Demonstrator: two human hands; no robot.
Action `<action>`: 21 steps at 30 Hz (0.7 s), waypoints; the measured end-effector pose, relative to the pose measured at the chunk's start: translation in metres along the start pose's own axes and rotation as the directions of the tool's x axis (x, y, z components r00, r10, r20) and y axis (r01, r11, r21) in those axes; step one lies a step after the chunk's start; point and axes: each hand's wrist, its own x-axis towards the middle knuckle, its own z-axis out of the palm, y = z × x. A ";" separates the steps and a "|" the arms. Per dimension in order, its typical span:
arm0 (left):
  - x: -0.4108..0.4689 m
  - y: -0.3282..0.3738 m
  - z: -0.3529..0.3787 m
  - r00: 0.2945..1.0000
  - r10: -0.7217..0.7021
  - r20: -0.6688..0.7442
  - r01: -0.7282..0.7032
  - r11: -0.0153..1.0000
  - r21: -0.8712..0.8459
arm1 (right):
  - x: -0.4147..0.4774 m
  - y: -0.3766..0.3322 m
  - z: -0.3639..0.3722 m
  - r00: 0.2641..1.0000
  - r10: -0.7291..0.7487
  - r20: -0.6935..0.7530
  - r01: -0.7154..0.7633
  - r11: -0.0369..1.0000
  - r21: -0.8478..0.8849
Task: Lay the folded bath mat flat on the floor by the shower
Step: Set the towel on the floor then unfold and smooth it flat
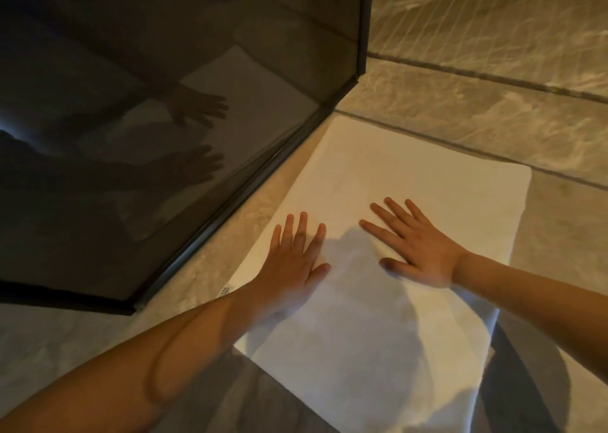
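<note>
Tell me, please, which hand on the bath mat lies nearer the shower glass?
The left hand, flat at the edge of the bath mat beside the shower glass; the right hand rests toward its middle.

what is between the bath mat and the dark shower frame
A strip of pale stone floor runs between the bath mat and the shower frame, bare except for the mat's small label poking onto it; the head view shows it.

- Small white tag (pixel 225 290) on the edge of the bath mat (pixel 411 182) facing the shower glass (pixel 164 70): dark print, too small to read.
- Nothing else legible.
</note>
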 end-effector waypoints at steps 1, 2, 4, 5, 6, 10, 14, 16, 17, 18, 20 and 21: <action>0.001 0.002 -0.003 1.000 0.009 0.023 -0.008 1.000 -0.016 | -0.002 0.002 0.001 1.000 0.001 0.000 -0.001 1.000 -0.003; 0.002 0.002 -0.007 0.998 0.022 0.052 -0.019 0.999 -0.050 | -0.004 0.003 0.001 1.000 0.003 0.000 -0.003 1.000 -0.005; 0.003 -0.005 -0.021 0.995 0.059 0.085 -0.043 0.983 -0.177 | -0.006 0.005 0.000 1.000 0.006 -0.004 -0.006 1.000 -0.003; 0.002 -0.010 -0.028 0.994 0.071 0.088 -0.047 0.967 -0.249 | -0.007 0.006 0.000 1.000 0.008 -0.008 -0.008 1.000 0.000; 0.002 -0.016 -0.033 0.992 0.081 0.092 -0.049 0.950 -0.309 | -0.008 0.006 0.000 1.000 0.010 -0.012 -0.010 1.000 0.004; -0.003 -0.031 -0.047 0.990 0.004 0.141 0.062 0.887 -0.457 | -0.009 0.006 0.001 1.000 0.011 -0.019 -0.011 1.000 0.012; -0.003 -0.037 -0.051 0.984 -0.126 0.127 0.166 0.906 -0.389 | -0.010 0.006 0.001 1.000 0.015 -0.020 -0.015 1.000 0.005; -0.002 -0.039 -0.052 0.976 -0.154 0.151 0.206 0.870 -0.448 | -0.009 0.006 0.002 1.000 0.016 -0.023 -0.016 1.000 -0.004; 0.000 -0.041 -0.053 0.978 -0.156 0.139 0.202 0.872 -0.445 | -0.009 0.007 0.002 1.000 0.016 -0.026 -0.016 1.000 -0.003; 0.001 -0.042 -0.053 0.981 -0.156 0.117 0.191 0.886 -0.421 | -0.009 0.007 0.003 0.999 0.016 -0.029 -0.016 1.000 0.001; 0.002 -0.042 -0.053 0.987 -0.149 0.054 0.158 0.911 -0.380 | -0.009 0.007 0.004 0.999 0.016 -0.036 -0.015 1.000 0.007; 0.002 -0.042 -0.053 0.989 -0.149 0.008 0.141 0.913 -0.384 | -0.009 0.008 0.004 0.999 0.016 -0.038 -0.016 1.000 0.007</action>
